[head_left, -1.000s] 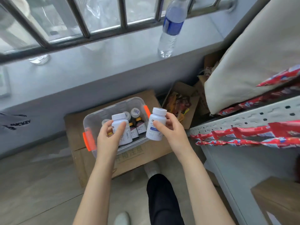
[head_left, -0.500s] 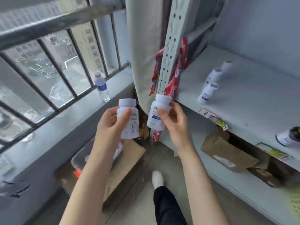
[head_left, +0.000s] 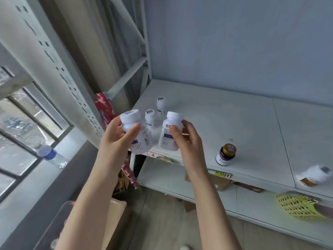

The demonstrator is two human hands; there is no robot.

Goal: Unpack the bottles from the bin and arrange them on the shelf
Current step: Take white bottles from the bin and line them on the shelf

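Fingers (head_left: pixel 133 129) of the left hand (head_left: pixel 115 139) wrap around bottle L (head_left: pixel 141 141), a white screw-cap bottle, with the thumb across its front. The right hand (head_left: pixel 187 141) grasps bottle R (head_left: pixel 167 139), same white type, thumb on the label and the other fingers behind. Both bottles are cap-up and lean slightly apart.

Change vs 0.5 s ago:
- View has swung off the window and onto the shelf (head_left: pixel 225 114).
- Both bottles were short of the shelf, out over the floor. Now they are at its front-left corner, bottle R over the front edge and bottle L just left of it.
- Whether either base touches the board: cannot tell.
- Grips unchanged.

Count, placed relative to the shelf:
- Held white bottles: 2.
- White bottles standing at the back-left: 2 seen. The near white bottle (head_left: pixel 150 118) is directly behind the held pair, the far white bottle (head_left: pixel 161 103) behind that. Three showed there before; the held pair now covers part of that spot.
- Dark bottle (head_left: pixel 226 154) with gold cap: 1, upright near the front edge, right of the hands.
- Blurred white bottle (head_left: pixel 315 175): 1, far right of the shelf. Upright or lying: cannot tell.
- Water bottle (head_left: pixel 52 156): 1, on the sill left of the shelf.
- Bin (head_left: pixel 61 212): 1, clear, below and left of the shelf. Contents too blurred to read.
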